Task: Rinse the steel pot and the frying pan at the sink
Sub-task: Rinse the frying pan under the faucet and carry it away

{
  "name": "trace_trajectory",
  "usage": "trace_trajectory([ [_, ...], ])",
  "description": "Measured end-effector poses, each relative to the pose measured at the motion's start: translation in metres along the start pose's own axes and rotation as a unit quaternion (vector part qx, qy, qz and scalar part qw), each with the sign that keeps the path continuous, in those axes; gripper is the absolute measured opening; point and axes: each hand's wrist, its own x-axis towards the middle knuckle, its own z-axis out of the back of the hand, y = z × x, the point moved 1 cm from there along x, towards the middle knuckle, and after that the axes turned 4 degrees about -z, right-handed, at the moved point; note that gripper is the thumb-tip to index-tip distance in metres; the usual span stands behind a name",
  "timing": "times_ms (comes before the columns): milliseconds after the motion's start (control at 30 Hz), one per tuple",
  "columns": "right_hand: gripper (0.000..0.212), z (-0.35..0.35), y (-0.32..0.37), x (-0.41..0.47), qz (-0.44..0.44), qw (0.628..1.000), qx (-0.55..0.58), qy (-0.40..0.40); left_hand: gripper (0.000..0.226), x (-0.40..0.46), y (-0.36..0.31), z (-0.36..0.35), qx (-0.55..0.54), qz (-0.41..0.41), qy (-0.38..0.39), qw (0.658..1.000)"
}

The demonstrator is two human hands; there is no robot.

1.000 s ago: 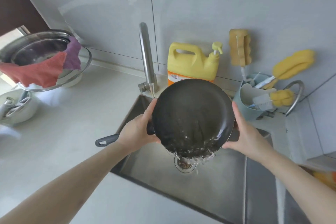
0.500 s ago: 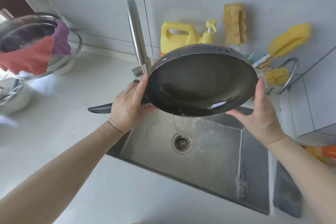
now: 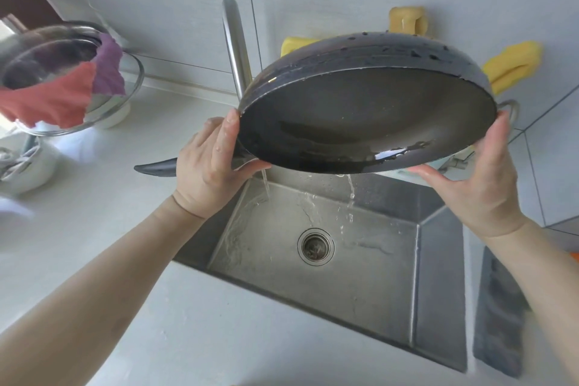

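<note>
I hold the black frying pan (image 3: 360, 116) tilted above the steel sink (image 3: 432, 263), its inside facing me and water running off its lower rim. My left hand (image 3: 210, 166) grips the pan where its dark handle (image 3: 156, 168) joins the rim, thumb under the edge. My right hand (image 3: 479, 178) supports the opposite rim between thumb and straight fingers. A steel bowl-shaped vessel (image 3: 62, 50), perhaps the steel pot, sits at far left under a glass lid with red and purple cloths draped on it.
The faucet (image 3: 236, 50) rises behind the pan's left edge. A yellow detergent bottle (image 3: 294, 44) and yellow sponges (image 3: 513, 66) stand behind the pan against the tiled wall. The drain (image 3: 315, 247) lies mid-basin. A white countertop (image 3: 94, 213) surrounds the sink. A white pot (image 3: 25, 166) sits at left.
The pan has been lifted from low over the drain and tipped from steep to nearly level. Both hands rose with it, and less water falls from its rim.
</note>
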Motion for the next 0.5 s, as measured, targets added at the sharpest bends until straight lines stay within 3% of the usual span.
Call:
trace_trajectory([
  [267,0.112,-0.001,-0.01,-0.007,0.045,0.999,-0.009,0.005,0.118,-0.011,-0.004,-0.011,-0.006,0.003,0.001,1.0],
  [400,0.12,-0.011,-0.026,-0.032,-0.004,0.997,-0.007,0.08,0.109,-0.032,-0.01,-0.03,-0.024,0.043,0.08,0.996],
  [500,0.132,-0.02,-0.043,-0.055,-0.12,0.978,-0.005,0.172,0.109,-0.048,-0.02,-0.045,-0.065,0.111,0.17,0.977],
])
